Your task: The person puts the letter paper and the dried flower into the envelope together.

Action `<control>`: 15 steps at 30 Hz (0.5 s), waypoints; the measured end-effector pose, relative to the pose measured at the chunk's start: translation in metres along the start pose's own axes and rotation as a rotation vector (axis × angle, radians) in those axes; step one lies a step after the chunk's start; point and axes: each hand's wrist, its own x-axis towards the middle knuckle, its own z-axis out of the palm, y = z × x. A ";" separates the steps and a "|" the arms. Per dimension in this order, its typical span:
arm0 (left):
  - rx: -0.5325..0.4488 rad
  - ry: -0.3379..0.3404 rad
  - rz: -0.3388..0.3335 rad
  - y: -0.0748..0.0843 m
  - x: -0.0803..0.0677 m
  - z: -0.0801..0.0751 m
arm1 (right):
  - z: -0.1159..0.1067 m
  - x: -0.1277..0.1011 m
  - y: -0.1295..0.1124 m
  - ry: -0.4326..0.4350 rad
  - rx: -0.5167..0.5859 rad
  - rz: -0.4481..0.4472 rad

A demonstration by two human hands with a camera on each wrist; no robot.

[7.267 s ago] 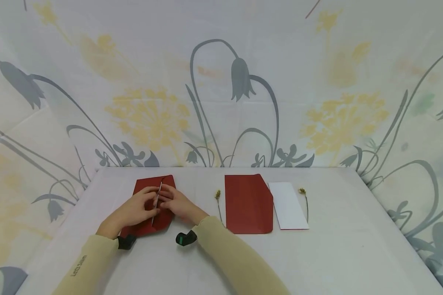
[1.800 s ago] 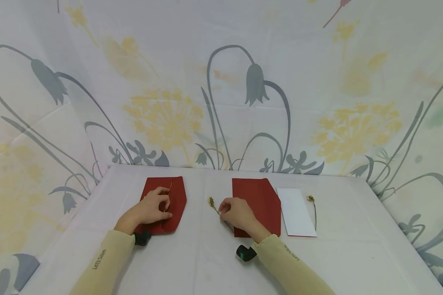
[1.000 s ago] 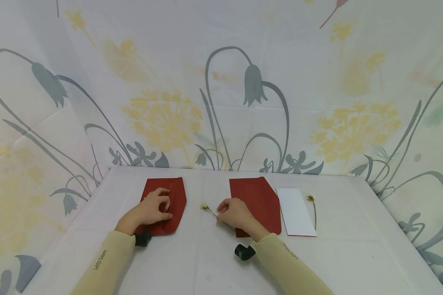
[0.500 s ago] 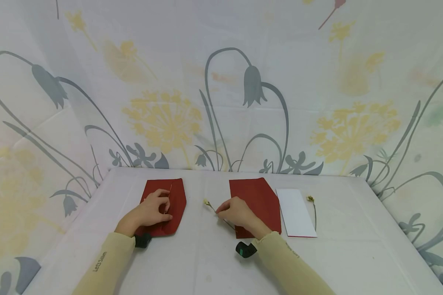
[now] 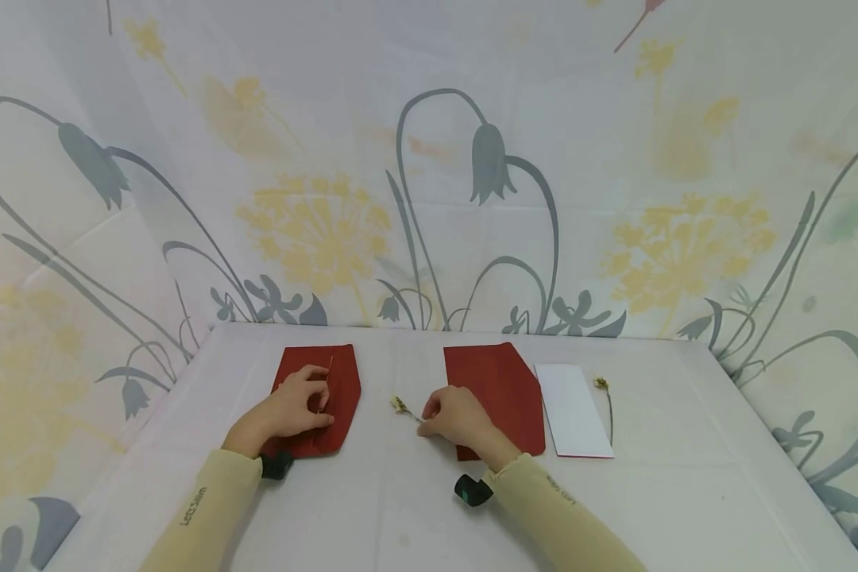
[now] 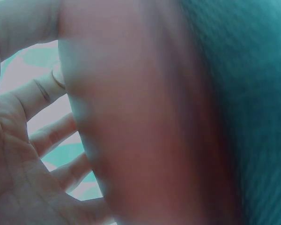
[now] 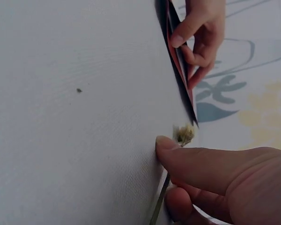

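My left hand (image 5: pixel 293 405) grips the left red envelope (image 5: pixel 343 389) at its opening, with thumb and fingers on either side of the gap. In the right wrist view that envelope (image 7: pixel 178 58) is seen edge-on and gapes a little under the left hand (image 7: pixel 203 35). In the left wrist view a blurred reddish surface (image 6: pixel 126 117) hides my fingertips. My right hand (image 5: pixel 461 417) pinches the stem of a small dried flower (image 5: pixel 399 404) between thumb and fingers. Its pale yellow head (image 7: pixel 185 134) points toward the left envelope, and the green stem (image 7: pixel 158 204) runs down behind the thumb.
A second red envelope (image 5: pixel 496 389) lies partly under my right hand. To its right are a white card (image 5: pixel 574 411) with a red lower edge and another dried flower (image 5: pixel 608 409). Patterned cloth (image 5: pixel 429 159) rises behind the white table (image 5: pixel 658 492).
Earlier both hands were at the left envelope. My right hand has since moved right and taken the dried flower, whose head has shifted and tilted left. The left hand keeps its hold.
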 end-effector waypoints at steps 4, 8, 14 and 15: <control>0.001 0.001 -0.004 0.001 0.001 -0.001 | 0.001 -0.001 -0.003 0.021 -0.032 0.001; -0.002 0.007 -0.004 0.000 0.001 -0.001 | 0.001 -0.001 -0.005 0.025 -0.040 -0.004; -0.006 0.000 0.000 -0.003 0.001 0.000 | 0.002 -0.002 -0.003 0.015 -0.030 -0.025; -0.007 -0.001 0.001 -0.004 0.001 0.000 | 0.002 -0.002 -0.002 0.010 -0.022 -0.024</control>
